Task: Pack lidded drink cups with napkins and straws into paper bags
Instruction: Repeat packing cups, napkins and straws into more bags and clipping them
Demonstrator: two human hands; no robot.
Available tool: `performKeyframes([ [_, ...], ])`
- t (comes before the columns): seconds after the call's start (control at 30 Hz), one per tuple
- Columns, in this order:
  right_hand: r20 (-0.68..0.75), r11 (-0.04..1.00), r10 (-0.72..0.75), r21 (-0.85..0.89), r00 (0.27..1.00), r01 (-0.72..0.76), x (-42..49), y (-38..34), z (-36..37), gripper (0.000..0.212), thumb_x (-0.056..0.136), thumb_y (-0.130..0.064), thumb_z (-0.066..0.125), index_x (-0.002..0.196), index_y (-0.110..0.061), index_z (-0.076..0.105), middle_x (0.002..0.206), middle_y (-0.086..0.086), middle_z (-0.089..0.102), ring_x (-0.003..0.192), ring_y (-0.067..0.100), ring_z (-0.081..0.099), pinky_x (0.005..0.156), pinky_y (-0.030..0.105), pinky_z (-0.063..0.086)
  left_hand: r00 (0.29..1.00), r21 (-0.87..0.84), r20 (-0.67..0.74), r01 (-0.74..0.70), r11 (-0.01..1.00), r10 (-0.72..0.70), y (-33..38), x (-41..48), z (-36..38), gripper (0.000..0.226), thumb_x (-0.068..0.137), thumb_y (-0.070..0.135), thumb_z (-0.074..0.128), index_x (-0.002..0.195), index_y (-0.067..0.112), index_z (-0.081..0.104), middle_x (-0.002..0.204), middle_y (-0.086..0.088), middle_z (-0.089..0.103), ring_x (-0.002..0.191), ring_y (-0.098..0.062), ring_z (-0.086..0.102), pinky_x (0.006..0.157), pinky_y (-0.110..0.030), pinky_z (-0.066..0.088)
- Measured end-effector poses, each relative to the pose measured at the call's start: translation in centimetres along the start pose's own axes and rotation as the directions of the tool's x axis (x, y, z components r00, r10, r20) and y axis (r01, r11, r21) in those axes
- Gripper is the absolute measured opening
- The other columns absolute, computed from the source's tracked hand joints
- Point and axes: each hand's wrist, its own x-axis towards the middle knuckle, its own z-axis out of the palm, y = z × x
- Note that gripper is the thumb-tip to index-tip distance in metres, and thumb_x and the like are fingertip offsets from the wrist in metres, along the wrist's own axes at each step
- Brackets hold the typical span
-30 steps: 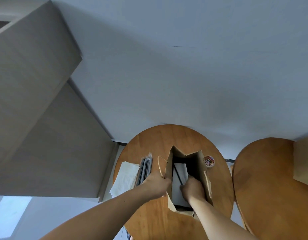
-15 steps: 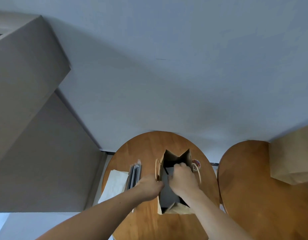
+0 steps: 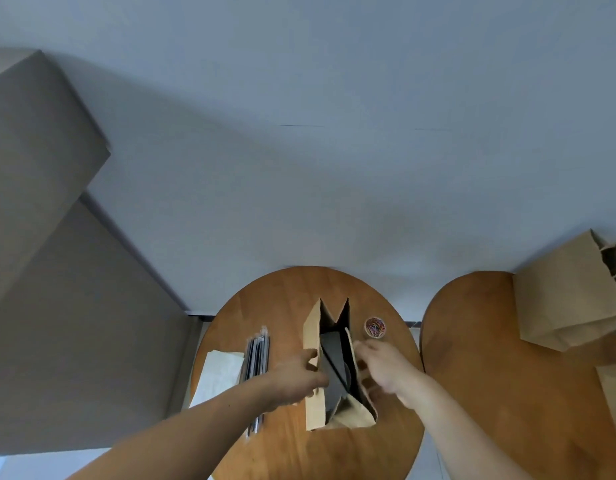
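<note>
Two hands tend one bag (image 3: 315, 407) standing mid table (image 3: 292, 292): our left hand (image 3: 292, 379) grips its 9 o'clock wall; our right hand (image 3: 386, 368), at the 3 o'clock wall, is too blurred to judge. Something dark sits inside; straws (image 3: 256, 351) and napkins (image 3: 218, 372) lie at 9 o'clock. We judge this bag nearly packed.

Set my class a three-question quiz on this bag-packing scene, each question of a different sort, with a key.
1. True or false: the straws lie right of the open paper bag.
2. What stands on the table right of the bag? A) small cup of paper clips B) bottle C) plate
3. Fill in: the left hand holds the bag's ____ wall.
Key: 1 false, they lie left of it; 2 A; 3 left.
</note>
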Motion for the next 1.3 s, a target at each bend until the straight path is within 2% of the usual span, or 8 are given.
performKeyframes([
  [0.17,0.072,0.997,-0.057,0.055,0.996,0.053,0.6,0.7,2.4,0.037,0.105,-0.038,0.038,0.129,-0.021,0.059,0.128,-0.006,0.059,0.116,0.014,0.052,0.095,0.030,0.041,0.999,-0.019,0.046,-0.003,1.000,0.004,0.6,0.0,0.9,0.063,0.086,0.024,0.064,0.143,0.019,0.041,0.118,0.002,0.059,0.094,-0.017,0.063,0.080,-0.029,0.055],
  [0.43,0.102,0.989,-0.102,0.120,0.990,0.089,0.1,0.1,3.4,0.025,0.090,-0.008,0.046,0.095,-0.001,0.070,0.093,0.019,0.068,0.079,0.022,0.057,0.065,0.031,0.044,0.984,0.212,-0.171,-0.017,0.977,0.054,1.4,0.6,3.0,0.029,0.070,0.046,0.068,0.090,0.027,0.061,0.082,0.005,0.064,0.085,-0.020,0.066,0.063,-0.026,0.046],
  [0.63,0.083,0.974,-0.193,0.136,0.978,0.181,-0.7,1.2,2.6,0.039,0.094,-0.004,0.040,0.091,-0.021,0.075,0.082,0.004,0.071,0.069,0.018,0.065,0.058,0.021,0.047,0.946,0.477,-0.323,0.131,0.869,0.035,2.4,1.8,3.7,0.030,0.088,0.043,0.054,0.106,0.021,0.062,0.098,-0.002,0.067,0.089,-0.022,0.065,0.068,-0.032,0.053],
  [0.77,-0.010,0.913,-0.378,-0.170,0.926,0.371,-0.2,2.2,1.3,0.027,0.095,-0.019,0.052,0.111,-0.035,0.067,0.106,-0.019,0.067,0.101,0.004,0.062,0.086,0.017,0.049,0.947,0.606,-0.300,0.099,0.789,0.111,2.6,2.0,3.2,0.016,0.096,0.029,0.047,0.098,0.019,0.059,0.095,-0.004,0.064,0.089,-0.025,0.065,0.069,-0.032,0.052],
  [0.87,-0.283,0.717,-0.642,-0.550,0.712,0.428,0.3,2.7,-0.2,0.040,0.085,-0.029,0.070,0.123,-0.029,0.059,0.120,-0.013,0.058,0.117,0.008,0.052,0.100,0.019,0.040,0.957,0.694,-0.227,0.029,0.719,0.181,3.0,1.9,2.0,0.015,0.096,0.022,0.045,0.094,0.024,0.059,0.078,0.003,0.057,0.081,-0.021,0.066,0.076,-0.036,0.059],
  [0.97,-0.170,0.485,-0.788,-0.763,0.592,0.428,0.7,3.0,-1.6,0.060,0.069,-0.030,0.082,0.124,-0.023,0.060,0.128,-0.003,0.055,0.126,0.021,0.049,0.107,0.039,0.042,0.966,0.802,-0.097,-0.067,0.594,0.239,3.5,1.8,1.4,0.019,0.094,0.018,0.042,0.087,0.027,0.058,0.080,0.001,0.063,0.078,-0.022,0.064,0.072,-0.038,0.058],
  [1.07,0.010,0.347,-0.757,-0.842,0.654,0.414,1.4,3.4,-2.0,0.030,0.075,-0.039,0.077,0.101,-0.025,0.070,0.109,-0.007,0.065,0.112,0.019,0.059,0.109,0.040,0.033,0.962,0.833,-0.038,-0.118,0.541,0.269,3.8,1.7,1.7,0.021,0.093,0.021,0.043,0.102,0.025,0.062,0.092,-0.003,0.067,0.086,-0.026,0.064,0.071,-0.037,0.052],
  [1.3,0.030,0.514,-0.622,-0.739,0.782,0.437,2.2,4.1,-3.1,0.020,0.091,-0.042,0.060,0.099,-0.026,0.068,0.093,-0.009,0.065,0.091,0.012,0.059,0.079,0.028,0.045,0.992,0.830,-0.063,-0.007,0.557,0.106,0.9,0.2,0.3,0.043,0.084,0.032,0.066,0.126,0.030,0.056,0.109,0.002,0.067,0.097,-0.022,0.063,0.081,-0.038,0.055],
])
